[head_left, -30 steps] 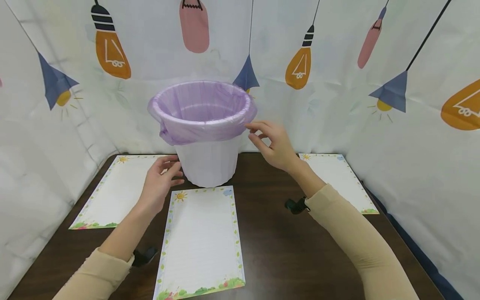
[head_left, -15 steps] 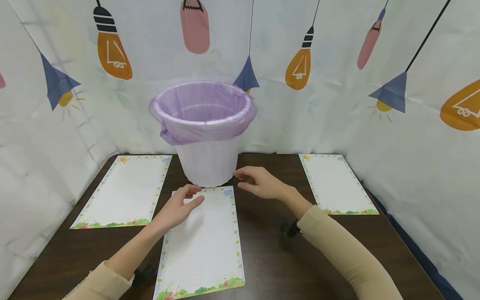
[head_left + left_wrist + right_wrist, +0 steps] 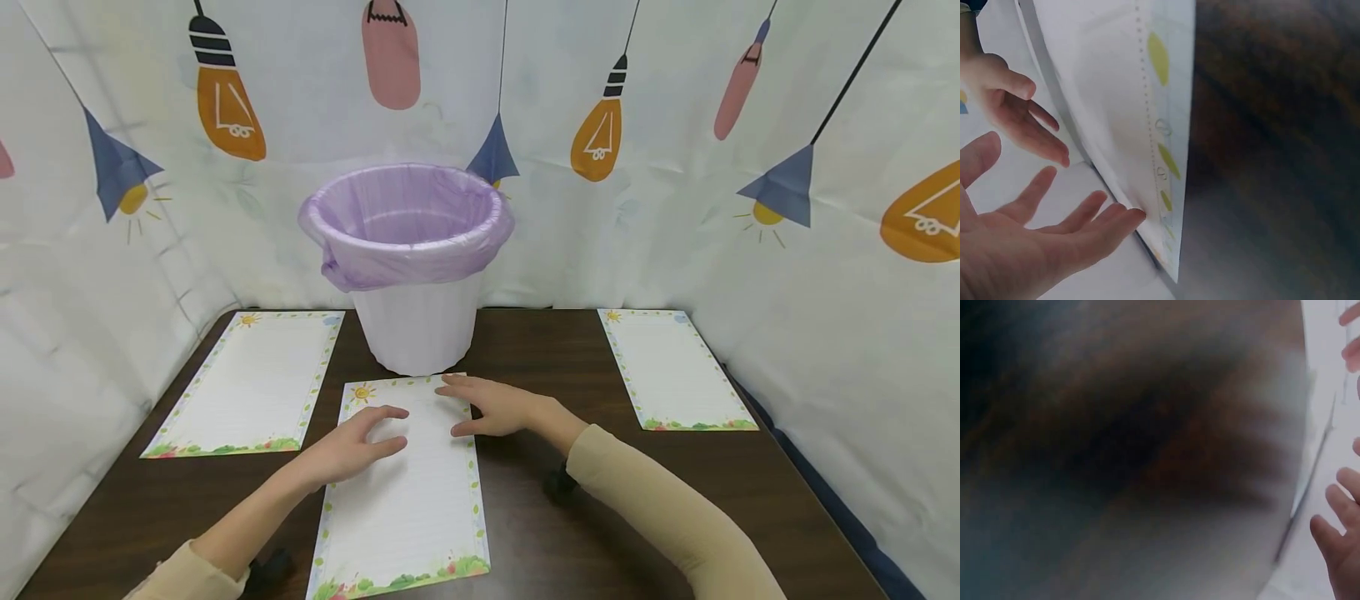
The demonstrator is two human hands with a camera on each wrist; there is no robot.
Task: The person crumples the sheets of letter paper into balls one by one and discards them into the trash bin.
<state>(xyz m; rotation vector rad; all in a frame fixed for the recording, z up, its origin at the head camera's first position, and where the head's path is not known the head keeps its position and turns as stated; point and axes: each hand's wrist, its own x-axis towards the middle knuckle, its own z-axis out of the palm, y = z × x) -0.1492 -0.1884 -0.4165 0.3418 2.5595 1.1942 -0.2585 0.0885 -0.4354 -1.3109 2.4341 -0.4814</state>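
In the head view my left hand [image 3: 348, 450] hovers over the left part of the middle sheet of paper [image 3: 408, 508], fingers spread and loosely bent. My right hand [image 3: 495, 406] is above the upper right corner of the same sheet, facing the left one with a gap between them. Neither hand holds anything. Behind the sheet stands a white trash can [image 3: 416, 329], upright, lined with a purple trash bag [image 3: 408, 258] folded over its rim. The left wrist view shows the left hand [image 3: 1054, 237] with fingers apart beside the sheet's leaf-patterned border.
Two more bordered sheets lie on the dark wooden table [image 3: 555, 517]: a left sheet [image 3: 251, 379] and a right sheet [image 3: 675, 367]. A white curtain [image 3: 547, 242] printed with lamps and bulbs encloses the back and sides.
Both hands have come away from the trash can, down and inward over the middle sheet. The trash can, bag and sheets have stayed in place.
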